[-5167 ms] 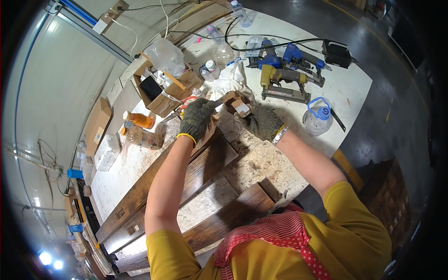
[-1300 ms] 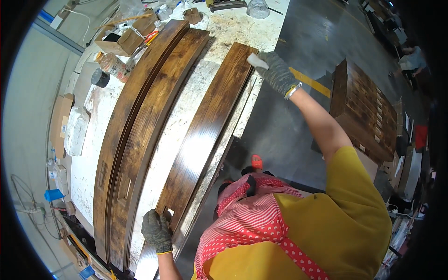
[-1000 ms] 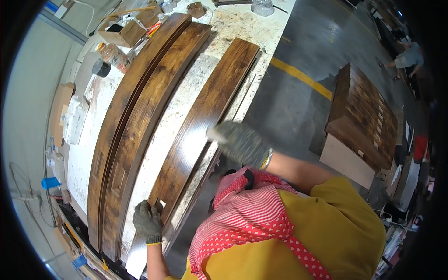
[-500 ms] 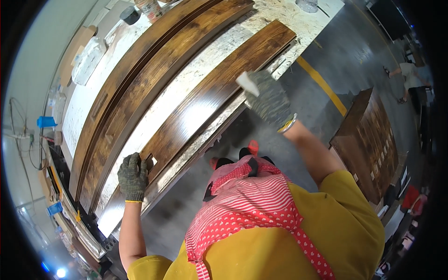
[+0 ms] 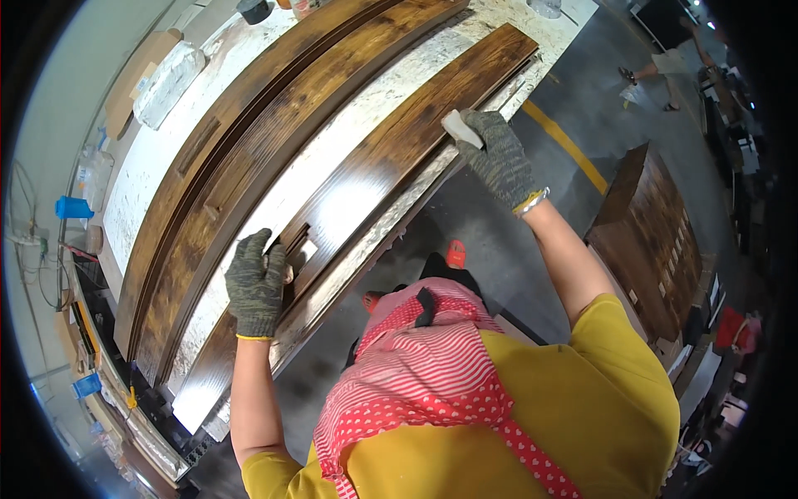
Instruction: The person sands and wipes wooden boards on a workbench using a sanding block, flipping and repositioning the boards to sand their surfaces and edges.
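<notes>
Head view: my grey-gloved left hand [image 5: 256,287], half-open, seemingly braces the long brown wooden board [image 5: 382,170] while my grey-gloved right hand [image 5: 500,162] pinches a flat white pad [image 5: 460,130].

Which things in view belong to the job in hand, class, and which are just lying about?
In use, it seems:
- nearest brown plank, with the left hand by its slot
- small white pad, held in the right hand

Apparently lying about:
- wrapped pale bundle
- dark round container
- blue plastic holder
</notes>
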### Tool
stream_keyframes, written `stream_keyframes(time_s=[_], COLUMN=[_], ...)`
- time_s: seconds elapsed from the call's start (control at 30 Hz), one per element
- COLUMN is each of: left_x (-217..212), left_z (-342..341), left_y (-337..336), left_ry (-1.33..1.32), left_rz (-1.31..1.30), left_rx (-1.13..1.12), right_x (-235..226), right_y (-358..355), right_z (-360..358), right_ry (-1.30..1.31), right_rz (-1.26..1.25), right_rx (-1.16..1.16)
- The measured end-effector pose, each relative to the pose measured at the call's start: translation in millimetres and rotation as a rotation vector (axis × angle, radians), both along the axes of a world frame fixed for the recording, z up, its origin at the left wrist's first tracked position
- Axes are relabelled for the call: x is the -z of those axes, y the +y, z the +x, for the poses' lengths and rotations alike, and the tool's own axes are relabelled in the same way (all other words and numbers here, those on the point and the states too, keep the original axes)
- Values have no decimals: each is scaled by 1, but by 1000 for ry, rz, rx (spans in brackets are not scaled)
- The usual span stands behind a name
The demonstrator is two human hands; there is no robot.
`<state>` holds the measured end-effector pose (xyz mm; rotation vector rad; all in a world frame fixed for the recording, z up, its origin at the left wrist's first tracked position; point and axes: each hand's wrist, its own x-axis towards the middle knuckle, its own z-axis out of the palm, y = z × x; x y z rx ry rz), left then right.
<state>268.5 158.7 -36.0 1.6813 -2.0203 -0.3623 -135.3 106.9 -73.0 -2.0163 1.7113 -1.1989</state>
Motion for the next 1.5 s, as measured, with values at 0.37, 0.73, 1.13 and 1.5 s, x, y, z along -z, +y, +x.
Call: stream_keyframes(time_s=[0.37, 0.73, 1.13, 1.5], left_x=[-10, -1, 0, -1], left_z=[233, 226, 225, 250], left_y=[125, 139, 138, 148], left_ry=[-152, -23, -93, 18], left_rz=[546, 349, 335, 179], left_rx=[-390, -462, -463, -241], right_x=[10, 8, 0, 1], right_y=[111, 69, 74, 181], right_z=[199, 141, 163, 316], right_ry=[247, 287, 283, 308], right_rz=[-45, -4, -65, 20], right_rx=[-380, -261, -200, -423])
